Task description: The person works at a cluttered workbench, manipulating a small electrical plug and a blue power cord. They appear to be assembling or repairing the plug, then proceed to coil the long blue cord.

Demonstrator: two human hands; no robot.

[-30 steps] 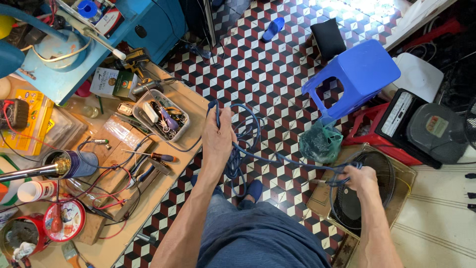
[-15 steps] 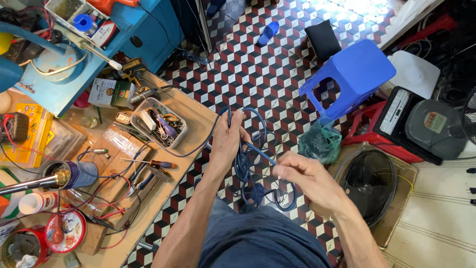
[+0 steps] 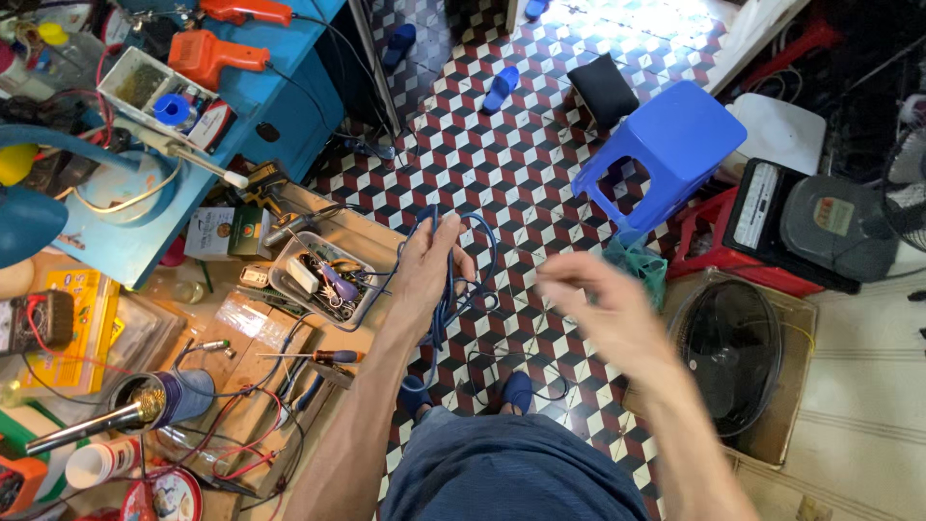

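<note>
My left hand (image 3: 427, 267) is raised over the edge of the wooden workbench (image 3: 318, 381) and grips loops of a blue cable (image 3: 453, 289) that hang down toward the floor. To the right, above the patterned floor, my right hand (image 3: 600, 307) is blurred with motion; its fingers look spread and I see nothing in them. The cable's lower loops trail by my blue slippers (image 3: 517, 390).
A tray of small tools (image 3: 323, 280) and a screwdriver (image 3: 323, 356) lie on the bench left of my left hand. A blue plastic stool (image 3: 670, 145) stands at the right, a black fan in a cardboard box (image 3: 728, 357) below it. A blue cabinet (image 3: 231, 106) is at upper left.
My right hand came in from the fan box toward the left hand, then let go of the cable and swung back right. The left hand rose slightly with more cable gathered.
</note>
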